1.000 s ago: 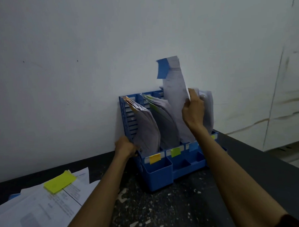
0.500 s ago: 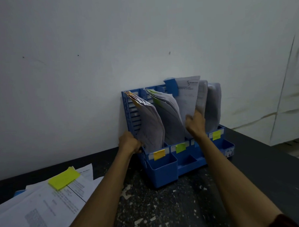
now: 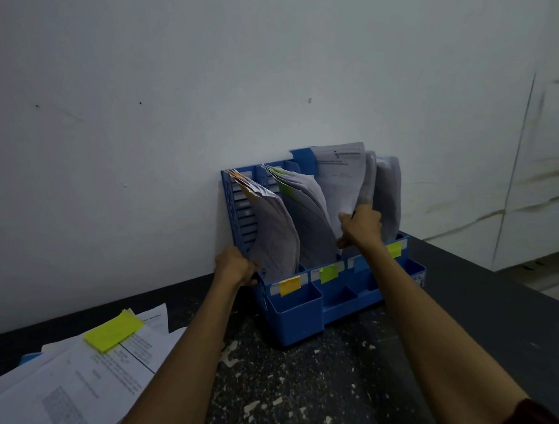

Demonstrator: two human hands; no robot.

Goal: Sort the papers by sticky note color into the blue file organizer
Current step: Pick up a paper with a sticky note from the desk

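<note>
While left hand (image 3: 235, 266) grips the blue file organizer (image 3: 295, 317), right hand (image 3: 360, 226) pinches blue-tagged paper (image 3: 337, 180) in slot three, orange label (image 3: 289, 285), green label (image 3: 328, 273), yellow label (image 3: 394, 249), print unreadable

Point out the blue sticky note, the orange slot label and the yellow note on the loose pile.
Blue paper sticky note (image 3: 302, 159): head view, centre of the note.
Orange paper slot label (image 3: 290, 285): head view, middle of the label.
Yellow paper sticky note (image 3: 113, 331): head view, centre of its top face.

Loose papers (image 3: 65, 397) partly beyond left edge
</note>
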